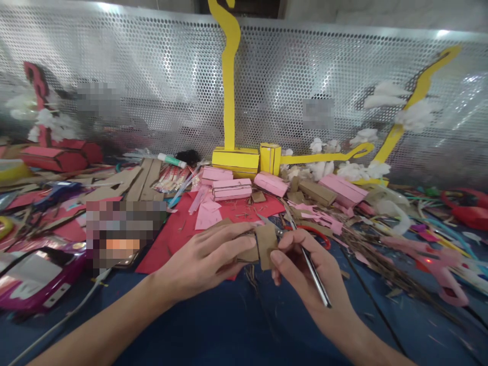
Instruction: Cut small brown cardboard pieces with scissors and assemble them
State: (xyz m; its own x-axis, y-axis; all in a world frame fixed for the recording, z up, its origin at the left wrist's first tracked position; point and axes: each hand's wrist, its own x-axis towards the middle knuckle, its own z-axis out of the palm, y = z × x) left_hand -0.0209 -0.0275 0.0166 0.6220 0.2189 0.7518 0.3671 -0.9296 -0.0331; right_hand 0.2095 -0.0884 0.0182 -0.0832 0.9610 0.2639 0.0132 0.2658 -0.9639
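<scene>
My left hand [213, 256] is closed around a small folded brown cardboard piece [247, 249] above the blue table. A flat cardboard tab [267, 247] stands up at the piece's right end. My right hand [310, 267] pinches that tab's edge with thumb and fingers. Also held in the right hand is a craft knife [315, 278] with a slim silver handle, slanting down across the palm; its blade appears to point up and left behind the tab. Fingers partly cover both the cardboard and the knife. Just behind the hands lie red-handled scissors [312, 231] and red paper [175, 239].
Pink boxes [232, 189] and yellow boxes [235, 160] with tall curved strips stand behind. A pink glue gun [430, 259] with a lit red light lies right, near twigs [389, 269]. Left are a phone [125, 262], a blue glue gun [57, 193] and a purple packet [46, 279].
</scene>
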